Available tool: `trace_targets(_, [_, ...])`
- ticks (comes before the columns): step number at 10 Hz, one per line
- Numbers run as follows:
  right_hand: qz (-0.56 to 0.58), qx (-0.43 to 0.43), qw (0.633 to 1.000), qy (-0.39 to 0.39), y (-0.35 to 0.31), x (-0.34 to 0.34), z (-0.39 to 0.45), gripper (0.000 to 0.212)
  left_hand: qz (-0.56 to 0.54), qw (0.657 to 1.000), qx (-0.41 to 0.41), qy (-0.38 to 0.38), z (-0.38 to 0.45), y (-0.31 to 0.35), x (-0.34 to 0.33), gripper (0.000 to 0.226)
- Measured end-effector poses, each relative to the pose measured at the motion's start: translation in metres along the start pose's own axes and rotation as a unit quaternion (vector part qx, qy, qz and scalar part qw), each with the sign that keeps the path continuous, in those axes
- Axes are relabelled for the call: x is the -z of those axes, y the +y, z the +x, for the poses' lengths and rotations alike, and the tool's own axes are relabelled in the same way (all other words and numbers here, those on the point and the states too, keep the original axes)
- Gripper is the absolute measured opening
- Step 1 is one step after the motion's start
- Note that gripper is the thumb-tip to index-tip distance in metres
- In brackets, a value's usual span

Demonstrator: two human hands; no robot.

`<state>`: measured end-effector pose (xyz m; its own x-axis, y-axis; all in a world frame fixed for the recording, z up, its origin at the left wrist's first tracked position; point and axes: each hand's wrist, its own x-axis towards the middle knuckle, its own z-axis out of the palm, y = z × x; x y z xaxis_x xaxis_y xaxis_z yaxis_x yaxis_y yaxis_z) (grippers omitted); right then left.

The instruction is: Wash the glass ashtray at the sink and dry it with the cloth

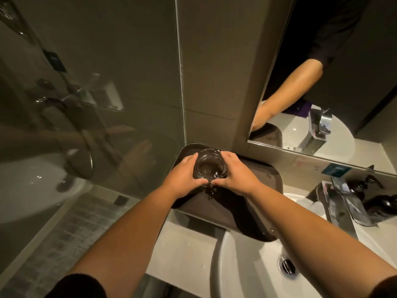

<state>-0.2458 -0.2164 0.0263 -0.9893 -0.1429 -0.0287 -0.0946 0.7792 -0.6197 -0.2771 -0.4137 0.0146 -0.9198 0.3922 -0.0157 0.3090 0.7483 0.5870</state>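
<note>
At a hotel-style washbasin, my left hand and right hand clasp the glass ashtray between them, fingers curled round its sides, above a dark tray beside the white sink (drops fall from the glass). The chrome tap stands to the right.

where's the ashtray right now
In the head view the glass ashtray sits centre frame, held between the left hand and right hand over the dark tray, left of the sink.
</note>
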Motion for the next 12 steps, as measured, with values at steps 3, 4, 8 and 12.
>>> trace_targets(3, [-0.008,-0.006,1.000,-0.019,0.027,-0.013,0.031,0.102,0.013,1.000,0.015,-0.012,0.029,-0.015,-0.019,0.094])
trace_targets(4, [-0.013,-0.009,1.000,-0.021,0.032,-0.016,0.033,0.104,0.037,0.999,0.018,-0.018,0.030,-0.015,-0.021,0.094])
trace_targets(8, [-0.066,-0.012,0.997,-0.034,0.037,-0.023,0.035,0.112,0.119,0.992,0.022,-0.027,0.034,-0.015,-0.026,0.096])
trace_targets(12, [-0.208,0.002,0.977,0.041,0.027,0.006,-0.009,0.085,0.293,0.951,-0.043,0.092,-0.011,0.017,-0.007,0.080])
